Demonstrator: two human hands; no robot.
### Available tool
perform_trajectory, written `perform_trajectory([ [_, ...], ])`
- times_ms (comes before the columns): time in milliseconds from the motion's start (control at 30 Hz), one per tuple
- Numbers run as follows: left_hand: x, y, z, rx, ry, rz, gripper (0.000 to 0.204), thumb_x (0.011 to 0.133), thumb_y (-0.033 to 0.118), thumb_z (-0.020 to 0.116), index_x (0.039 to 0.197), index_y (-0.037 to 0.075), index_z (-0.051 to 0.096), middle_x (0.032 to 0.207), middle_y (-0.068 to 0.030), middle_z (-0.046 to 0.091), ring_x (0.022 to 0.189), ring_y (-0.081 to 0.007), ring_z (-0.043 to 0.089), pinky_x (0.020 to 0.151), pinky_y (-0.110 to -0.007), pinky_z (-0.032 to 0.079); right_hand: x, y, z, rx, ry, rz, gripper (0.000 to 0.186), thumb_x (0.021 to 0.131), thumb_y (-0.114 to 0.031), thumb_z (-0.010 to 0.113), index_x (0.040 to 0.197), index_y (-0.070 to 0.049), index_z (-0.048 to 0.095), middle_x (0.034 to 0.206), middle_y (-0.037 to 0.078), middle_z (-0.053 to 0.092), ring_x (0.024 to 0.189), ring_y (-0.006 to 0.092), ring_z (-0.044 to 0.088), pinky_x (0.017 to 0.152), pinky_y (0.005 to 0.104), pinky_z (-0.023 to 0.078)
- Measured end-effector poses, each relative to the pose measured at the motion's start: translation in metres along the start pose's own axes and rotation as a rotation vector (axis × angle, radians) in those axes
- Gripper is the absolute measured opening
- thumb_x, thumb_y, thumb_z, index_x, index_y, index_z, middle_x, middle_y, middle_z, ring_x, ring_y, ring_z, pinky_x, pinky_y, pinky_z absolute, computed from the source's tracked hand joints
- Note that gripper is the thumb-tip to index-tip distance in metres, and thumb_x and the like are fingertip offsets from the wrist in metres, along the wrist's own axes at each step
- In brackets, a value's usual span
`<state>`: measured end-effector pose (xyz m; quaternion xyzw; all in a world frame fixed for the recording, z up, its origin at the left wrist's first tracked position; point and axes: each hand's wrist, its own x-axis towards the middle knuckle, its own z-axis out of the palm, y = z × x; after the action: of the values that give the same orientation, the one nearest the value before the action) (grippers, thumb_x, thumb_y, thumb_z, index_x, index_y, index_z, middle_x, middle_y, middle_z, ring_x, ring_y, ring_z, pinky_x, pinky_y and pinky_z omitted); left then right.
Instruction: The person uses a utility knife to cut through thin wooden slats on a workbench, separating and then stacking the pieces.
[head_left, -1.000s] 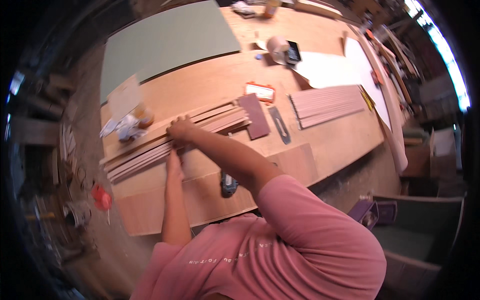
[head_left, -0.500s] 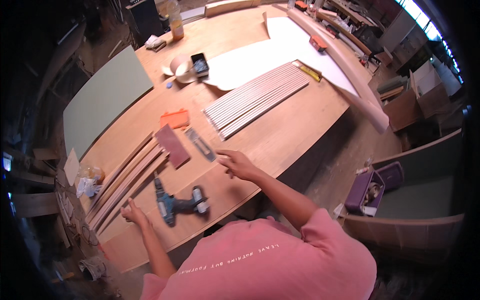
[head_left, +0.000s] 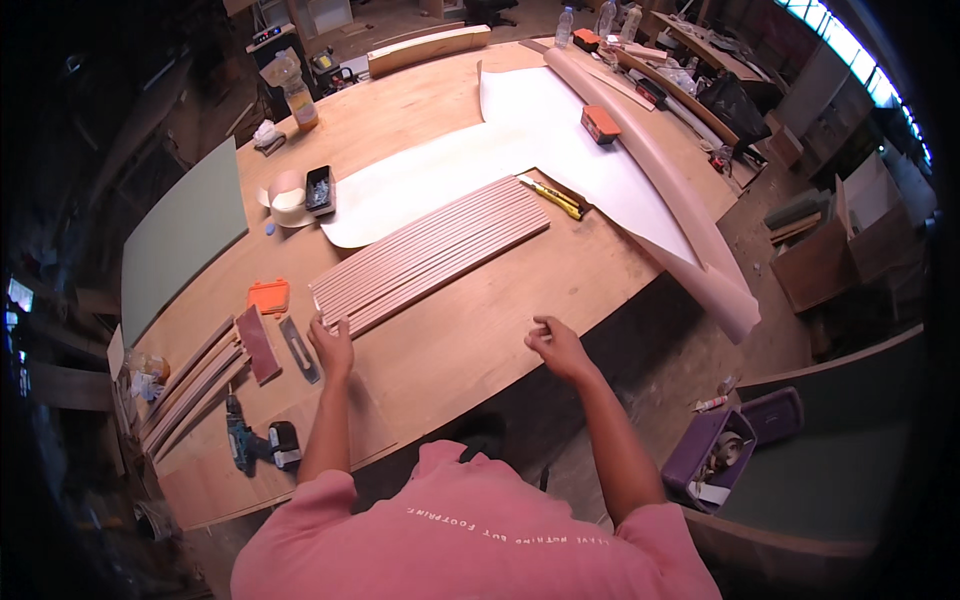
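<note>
A row of thin, pinkish-brown wood strips (head_left: pixel 430 250) lies side by side on the wooden worktable (head_left: pixel 450 345). At its near-left end is my left hand (head_left: pixel 332 348), fingers apart and at or touching the strip ends; a firm hold does not show. My right hand (head_left: pixel 560 350) hovers over the table's near edge, empty, with loosely bent fingers apart. A yellow cutter knife (head_left: pixel 555 198) rests by the strips' far-right end. Left of my left hand are a grey flat metal tool (head_left: pixel 298 350), a dark red sanding sheet (head_left: pixel 259 345) and a cordless drill (head_left: pixel 250 442).
Long wood strips (head_left: pixel 195 385) lie at the left, near an orange case (head_left: pixel 268 296). Behind are a black tray of screws (head_left: pixel 320 190), a tape roll (head_left: pixel 288 195) and a green-grey panel (head_left: pixel 190 235). A large sheet roll (head_left: pixel 660 190) runs along the right, beside an orange box (head_left: pixel 600 125).
My view has swung right. My left hand has moved from beside the drill to the near end of the wood strips. My right hand has shifted right, away from the flat metal tool.
</note>
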<state>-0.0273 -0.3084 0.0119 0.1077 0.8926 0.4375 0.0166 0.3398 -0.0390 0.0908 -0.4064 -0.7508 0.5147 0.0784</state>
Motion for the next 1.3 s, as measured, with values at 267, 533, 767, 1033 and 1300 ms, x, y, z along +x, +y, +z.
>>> perform_trajectory([
  [267, 0.057, 0.041, 0.071, 0.443, 0.152, -0.339, 0.084, 0.092, 0.051, 0.070, 0.152, 0.000, 0.039, 0.148, -0.0248, 0.045, 0.139, -0.0433, 0.042, 0.116, -0.053, 0.036, 0.229, -0.003, -0.100, -0.458, 0.398, -0.402, 0.047, 0.090, -0.008, 0.067, 0.134, 0.005, 0.058, 0.122, 0.027, 0.067, 0.113, 0.0436, 0.065, 0.100, 0.0474, 0.052],
  [533, 0.067, -0.003, 0.082, 0.539, 0.338, -0.553, 0.084, 0.089, 0.056, 0.074, 0.145, 0.000, 0.049, 0.143, -0.0238, 0.054, 0.136, -0.0394, 0.051, 0.113, -0.055, 0.041, 0.375, 0.052, -0.129, -0.911, 0.190, -0.330, 0.029, 0.082, 0.001, 0.061, 0.111, 0.004, 0.065, 0.109, 0.029, 0.068, 0.104, 0.0467, 0.065, 0.093, 0.0547, 0.053],
  [767, 0.047, 0.034, 0.090, 0.474, 0.319, -0.601, 0.082, 0.094, 0.052, 0.069, 0.156, 0.009, 0.037, 0.150, -0.0185, 0.042, 0.143, -0.0356, 0.036, 0.119, -0.053, 0.029, 0.339, 0.018, -0.130, -1.190, 0.265, -0.546, 0.025, 0.089, -0.017, 0.067, 0.109, -0.004, 0.066, 0.101, 0.019, 0.065, 0.096, 0.0386, 0.066, 0.079, 0.0523, 0.055],
  [1033, 0.070, 0.047, 0.101, 0.543, 0.248, -0.678, 0.089, 0.092, 0.057, 0.069, 0.157, 0.007, 0.035, 0.156, -0.0173, 0.041, 0.146, -0.0359, 0.036, 0.119, -0.054, 0.029, 0.391, 0.003, -0.156, -1.239, -0.091, -0.241, 0.038, 0.089, -0.038, 0.069, 0.108, -0.004, 0.071, 0.104, 0.018, 0.073, 0.096, 0.0373, 0.072, 0.081, 0.0530, 0.056],
  [1300, 0.058, 0.036, 0.089, 0.526, 0.327, -0.690, 0.084, 0.089, 0.055, 0.075, 0.154, 0.014, 0.042, 0.150, -0.0142, 0.045, 0.142, -0.0332, 0.040, 0.117, -0.053, 0.034, 0.357, -0.042, -0.123, -0.413, -0.139, -0.176, 0.034, 0.094, -0.021, 0.055, 0.104, 0.011, 0.053, 0.100, 0.030, 0.062, 0.092, 0.0400, 0.064, 0.085, 0.0491, 0.049],
])
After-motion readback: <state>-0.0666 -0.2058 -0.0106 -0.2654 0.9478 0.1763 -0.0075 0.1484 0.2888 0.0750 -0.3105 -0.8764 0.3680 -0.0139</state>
